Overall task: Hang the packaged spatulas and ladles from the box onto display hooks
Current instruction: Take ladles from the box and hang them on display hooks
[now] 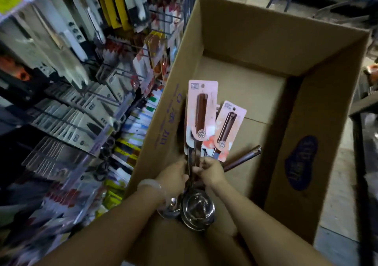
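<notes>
I am gripping the steel ladles on pink backing cards [202,110] with my left hand [173,175] and right hand [210,170] over the brown cardboard box [276,47]; I am fanning the cards apart, freeing one hang hole for the wire display hooks [126,69] on the left.

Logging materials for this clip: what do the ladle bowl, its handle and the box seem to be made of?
Ladle bowl: polished metal, probably stainless steel, going by its mirror-like reflections. Handle: dark brown, wood-look, under a pink backing card; real wood or plastic cannot be told. Box: plain brown corrugated cardboard, matte, with folded flaps.
</notes>
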